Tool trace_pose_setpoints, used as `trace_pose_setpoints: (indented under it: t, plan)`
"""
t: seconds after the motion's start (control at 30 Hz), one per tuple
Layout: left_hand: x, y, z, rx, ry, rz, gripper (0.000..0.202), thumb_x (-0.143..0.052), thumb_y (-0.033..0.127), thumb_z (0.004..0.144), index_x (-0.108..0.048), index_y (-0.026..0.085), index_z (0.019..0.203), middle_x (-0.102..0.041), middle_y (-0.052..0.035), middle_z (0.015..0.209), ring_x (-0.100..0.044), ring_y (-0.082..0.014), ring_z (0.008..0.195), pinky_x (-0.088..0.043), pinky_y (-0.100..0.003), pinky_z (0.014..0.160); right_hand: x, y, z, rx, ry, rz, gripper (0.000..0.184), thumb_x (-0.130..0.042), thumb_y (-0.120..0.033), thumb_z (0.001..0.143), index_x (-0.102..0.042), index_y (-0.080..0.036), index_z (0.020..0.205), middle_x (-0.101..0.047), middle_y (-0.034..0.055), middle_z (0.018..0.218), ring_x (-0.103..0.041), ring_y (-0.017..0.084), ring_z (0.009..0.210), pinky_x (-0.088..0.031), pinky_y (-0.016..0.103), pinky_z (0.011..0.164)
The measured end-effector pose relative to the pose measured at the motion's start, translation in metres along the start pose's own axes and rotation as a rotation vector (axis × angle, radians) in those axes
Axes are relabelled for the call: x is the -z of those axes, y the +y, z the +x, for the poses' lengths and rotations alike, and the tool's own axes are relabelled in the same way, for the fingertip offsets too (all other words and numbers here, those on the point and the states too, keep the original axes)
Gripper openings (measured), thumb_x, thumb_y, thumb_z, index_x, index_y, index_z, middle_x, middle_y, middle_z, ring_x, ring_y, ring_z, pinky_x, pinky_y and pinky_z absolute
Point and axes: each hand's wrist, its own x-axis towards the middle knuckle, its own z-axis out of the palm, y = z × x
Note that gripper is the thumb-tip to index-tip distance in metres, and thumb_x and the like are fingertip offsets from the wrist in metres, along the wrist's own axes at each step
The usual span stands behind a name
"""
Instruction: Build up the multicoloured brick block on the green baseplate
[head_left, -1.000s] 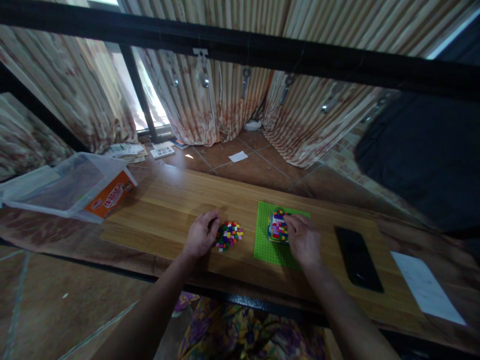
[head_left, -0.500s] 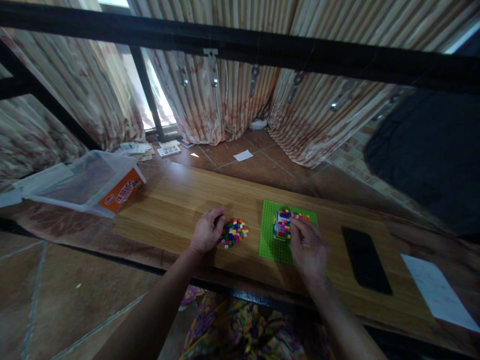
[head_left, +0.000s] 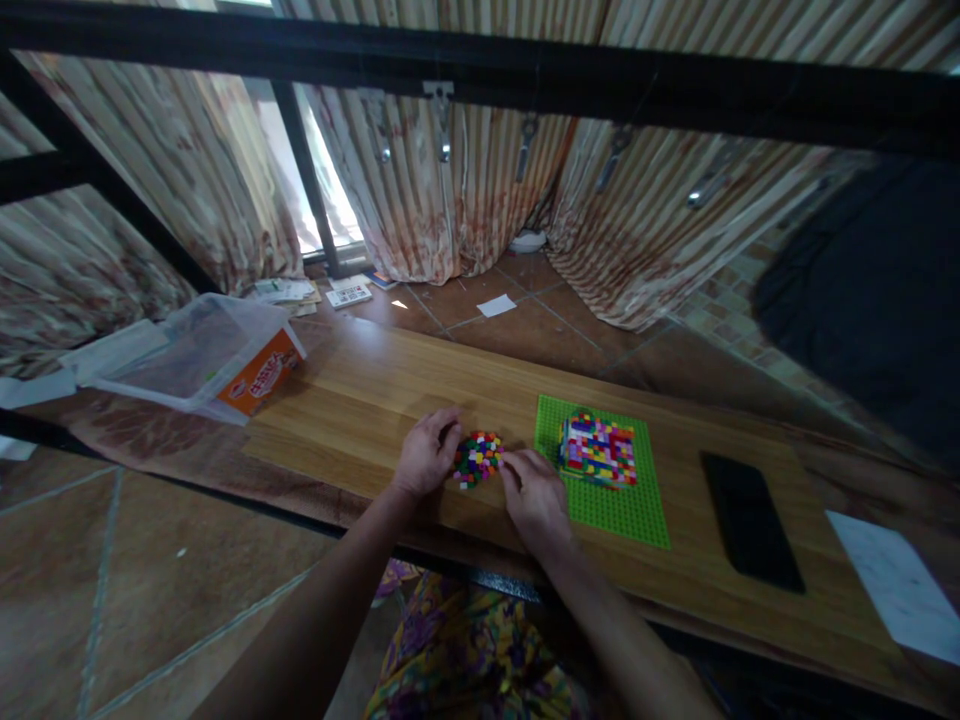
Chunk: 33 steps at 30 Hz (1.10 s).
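A pile of small multicoloured toy bricks (head_left: 478,458) lies loose on the wooden tabletop between my hands. My left hand (head_left: 427,453) rests at the pile's left edge, thumb and fingers apart, with nothing visible in it. At the right edge, the fingertips of my right hand (head_left: 536,498) are pinched together against the bricks; whatever they hold is too small and hidden to make out. Right of that hand lies a green studded baseplate (head_left: 622,518). On it stands a block-shaped brick build (head_left: 600,448) with a mixed-colour top, untouched by either hand.
A black phone (head_left: 752,522) lies on the wooden board (head_left: 360,390) right of the baseplate, with a white paper (head_left: 896,585) beyond it. A clear plastic bin (head_left: 202,350) with an orange label stands at the left end. A dark metal bar (head_left: 480,55) crosses above.
My right hand has left the brick build and moved left to the loose pile, uncovering the build's top. My left hand stays beside the pile. The view has shifted slightly.
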Motion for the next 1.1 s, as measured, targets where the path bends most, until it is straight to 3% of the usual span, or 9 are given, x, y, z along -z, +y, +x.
trace_pose_setpoints:
  t: [0.27, 0.5, 0.7, 0.87, 1.1]
  plan:
    - [0.001, 0.002, 0.000, 0.012, -0.007, 0.009, 0.029, -0.047, 0.031, 0.092, -0.063, 0.021, 0.113, -0.070, -0.0058, 0.111, -0.064, -0.0198, 0.106, -0.051, -0.035, 0.097, -0.010, -0.002, 0.001, 0.017, 0.003, -0.067, 0.021, -0.048, -0.015, 0.091, -0.068, -0.020, 0.094, -0.068, 0.0059, 0.089, -0.060, 0.020, 0.086, -0.046, 0.031, 0.081]
    - [0.002, 0.004, -0.001, -0.002, 0.009, 0.007, 0.028, -0.046, 0.030, 0.091, -0.064, 0.022, 0.111, -0.070, -0.0054, 0.111, -0.064, -0.0191, 0.105, -0.051, -0.033, 0.096, 0.033, -0.007, 0.001, -0.020, 0.130, 0.073, 0.022, -0.046, -0.018, 0.092, -0.068, -0.020, 0.095, -0.068, 0.0053, 0.093, -0.064, 0.017, 0.087, -0.049, 0.030, 0.080]
    - [0.004, 0.004, 0.000, 0.015, -0.003, 0.016, 0.030, -0.045, 0.031, 0.092, -0.064, 0.021, 0.113, -0.070, -0.0062, 0.112, -0.064, -0.0202, 0.107, -0.050, -0.036, 0.097, 0.071, 0.027, 0.010, -0.091, 0.272, 0.040, 0.024, -0.048, -0.029, 0.093, -0.070, -0.020, 0.092, -0.068, 0.0075, 0.096, -0.063, 0.021, 0.091, -0.050, 0.036, 0.085]
    - [0.004, 0.005, 0.000, 0.016, -0.004, 0.011, 0.030, -0.046, 0.031, 0.091, -0.064, 0.021, 0.112, -0.070, -0.0062, 0.111, -0.064, -0.0202, 0.105, -0.051, -0.036, 0.097, 0.080, 0.051, 0.023, -0.154, 0.249, -0.018, 0.029, -0.047, -0.034, 0.091, -0.071, -0.019, 0.088, -0.069, 0.0091, 0.094, -0.063, 0.022, 0.088, -0.050, 0.038, 0.082]
    - [0.004, 0.004, 0.000, 0.006, -0.005, 0.023, 0.030, -0.045, 0.031, 0.092, -0.064, 0.021, 0.112, -0.070, -0.0059, 0.110, -0.064, -0.0199, 0.106, -0.051, -0.035, 0.096, 0.081, 0.053, 0.029, -0.108, 0.182, -0.117, 0.031, -0.043, -0.031, 0.092, -0.071, -0.019, 0.086, -0.068, 0.0075, 0.091, -0.062, 0.021, 0.085, -0.049, 0.036, 0.080]
